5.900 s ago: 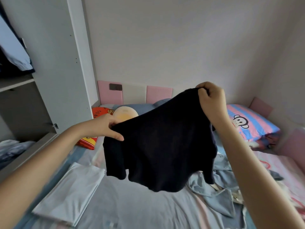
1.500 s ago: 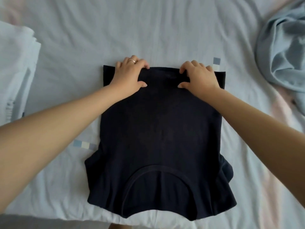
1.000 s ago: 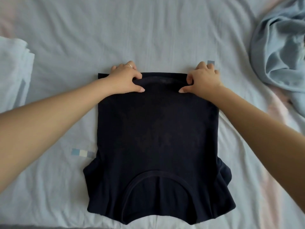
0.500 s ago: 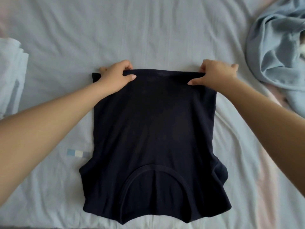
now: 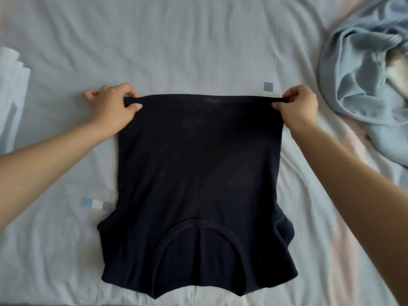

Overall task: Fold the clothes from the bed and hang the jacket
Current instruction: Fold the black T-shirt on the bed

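A dark navy T-shirt (image 5: 198, 173) lies flat on the pale blue bed sheet (image 5: 187, 40), its neckline toward me and its hem at the far side. My left hand (image 5: 112, 107) pinches the far left corner of the hem. My right hand (image 5: 298, 107) pinches the far right corner. The hem is stretched taut between both hands and raised slightly off the sheet. Both short sleeves bulge out at the near sides.
A crumpled light blue garment (image 5: 364, 74) lies heaped at the right edge of the bed. A folded white garment (image 5: 11, 89) sits at the left edge. Bare sheet stretches beyond the T-shirt's hem.
The T-shirt went from held in the air to lying on the bed. In the last second both hands slid outward along the hem, from near its middle to its two corners.
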Motion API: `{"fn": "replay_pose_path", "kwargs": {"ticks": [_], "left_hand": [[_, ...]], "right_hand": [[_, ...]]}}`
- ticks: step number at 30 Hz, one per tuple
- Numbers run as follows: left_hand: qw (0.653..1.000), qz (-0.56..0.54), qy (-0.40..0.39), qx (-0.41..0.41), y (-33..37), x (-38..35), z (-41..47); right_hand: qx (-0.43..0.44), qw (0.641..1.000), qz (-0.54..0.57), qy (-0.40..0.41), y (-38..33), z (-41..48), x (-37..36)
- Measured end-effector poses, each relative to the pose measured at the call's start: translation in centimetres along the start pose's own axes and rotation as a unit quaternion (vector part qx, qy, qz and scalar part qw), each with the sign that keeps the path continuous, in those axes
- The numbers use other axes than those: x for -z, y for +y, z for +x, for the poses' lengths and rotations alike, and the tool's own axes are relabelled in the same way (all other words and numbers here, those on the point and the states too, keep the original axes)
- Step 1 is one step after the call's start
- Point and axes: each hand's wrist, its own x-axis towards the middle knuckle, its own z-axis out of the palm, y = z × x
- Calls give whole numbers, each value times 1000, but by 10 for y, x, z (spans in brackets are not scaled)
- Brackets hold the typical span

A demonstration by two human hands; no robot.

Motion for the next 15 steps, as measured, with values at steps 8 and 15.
{"fn": "replay_pose_path", "kwargs": {"ticks": [8, 15], "left_hand": [[931, -332, 9, 151, -20, -1, -10], [987, -102, 82, 92, -21, -6, -7]], "right_hand": [[260, 942, -206, 50, -2, -76, -63], [332, 853, -391, -98, 3, -77, -101]]}}
